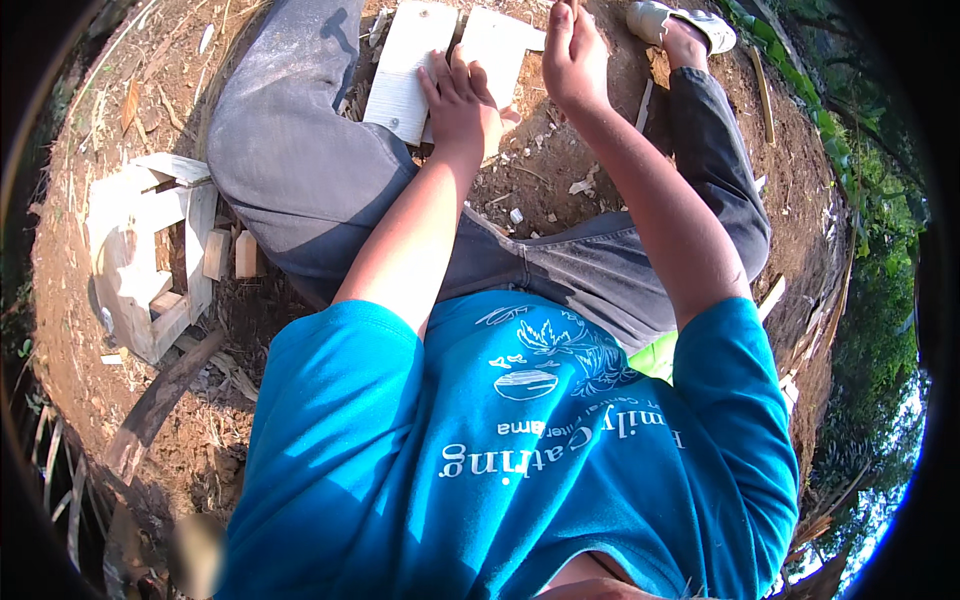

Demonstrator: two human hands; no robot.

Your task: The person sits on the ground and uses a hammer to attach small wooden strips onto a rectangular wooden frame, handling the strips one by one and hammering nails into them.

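Two pale wooden boards lie side by side on the ground between my legs: a left board point(405, 75) and a right board point(497, 60). My left hand point(462, 108) rests on them with its fingers spread, across the gap where they meet. To the right, my right hand point(577, 62) is closed in a fist, raised beside the right board. A thin brown handle-like piece point(572, 6) shows at the top of that fist. The upper edge of the picture cuts off the rest of it, so its kind is hidden.
At my left stands a hollow frame of pale wood point(203, 245), with small wood blocks point(246, 254) beside it. A dark branch point(165, 400) lies below. Wood chips point(516, 215) and thin sticks litter the dirt. Green plants point(860, 290) grow at the far right.
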